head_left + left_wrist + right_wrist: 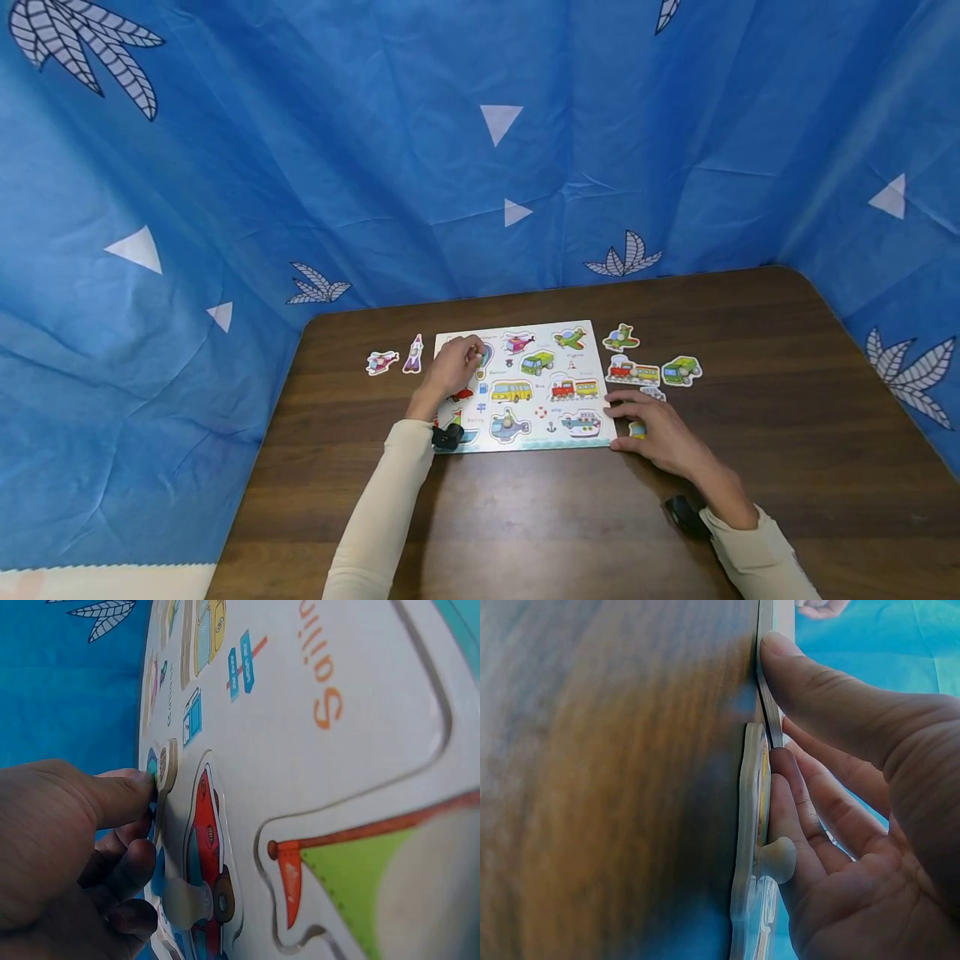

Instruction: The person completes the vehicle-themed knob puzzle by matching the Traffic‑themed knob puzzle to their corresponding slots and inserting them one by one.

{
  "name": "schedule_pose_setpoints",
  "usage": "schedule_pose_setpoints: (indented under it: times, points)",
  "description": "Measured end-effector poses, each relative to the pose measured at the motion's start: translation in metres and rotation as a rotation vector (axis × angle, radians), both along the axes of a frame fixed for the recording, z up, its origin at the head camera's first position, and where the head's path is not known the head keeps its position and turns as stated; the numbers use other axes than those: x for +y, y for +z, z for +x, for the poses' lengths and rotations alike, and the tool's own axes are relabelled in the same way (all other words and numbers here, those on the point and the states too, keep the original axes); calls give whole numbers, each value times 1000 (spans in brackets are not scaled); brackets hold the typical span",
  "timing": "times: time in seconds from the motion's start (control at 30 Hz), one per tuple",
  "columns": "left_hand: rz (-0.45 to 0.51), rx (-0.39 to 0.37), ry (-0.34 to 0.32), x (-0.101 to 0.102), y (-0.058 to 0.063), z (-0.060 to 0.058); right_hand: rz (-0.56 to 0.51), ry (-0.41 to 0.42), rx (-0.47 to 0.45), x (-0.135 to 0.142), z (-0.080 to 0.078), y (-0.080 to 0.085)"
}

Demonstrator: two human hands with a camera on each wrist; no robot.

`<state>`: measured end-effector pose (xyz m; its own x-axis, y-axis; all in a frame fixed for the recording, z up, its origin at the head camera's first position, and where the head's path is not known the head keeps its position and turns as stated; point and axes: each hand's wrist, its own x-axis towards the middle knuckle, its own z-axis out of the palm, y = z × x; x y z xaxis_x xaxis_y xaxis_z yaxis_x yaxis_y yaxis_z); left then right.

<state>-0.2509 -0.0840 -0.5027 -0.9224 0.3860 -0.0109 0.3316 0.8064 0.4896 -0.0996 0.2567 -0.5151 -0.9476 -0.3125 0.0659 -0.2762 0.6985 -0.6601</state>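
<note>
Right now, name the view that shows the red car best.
The left wrist view: the car looks largest there, knob visible, though slanted. The head view shows it small, partly hidden by the left hand; the right wrist view lacks it.

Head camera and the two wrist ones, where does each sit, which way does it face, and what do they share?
Head: worn on the head, facing forward and down at the vehicle puzzle board on the wooden table; left hand and right hand show.
Left wrist: worn there, facing across the board, past the red car piece; left hand shows.
Right wrist: worn there, facing a knobbed piece beside the board; right hand shows, left hand's fingers at top.
Shared: head and left wrist both show the red car piece.
</note>
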Motion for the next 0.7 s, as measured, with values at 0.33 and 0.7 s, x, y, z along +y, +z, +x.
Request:
schedule_pose_setpoints:
  times: [0.33,0.7]
  points:
    - [-20,-5,23,2,-1,1,1,3,-1,0,0,3]
    - [38,21,23,-5,1,0,0,-3,1,-1,0,2]
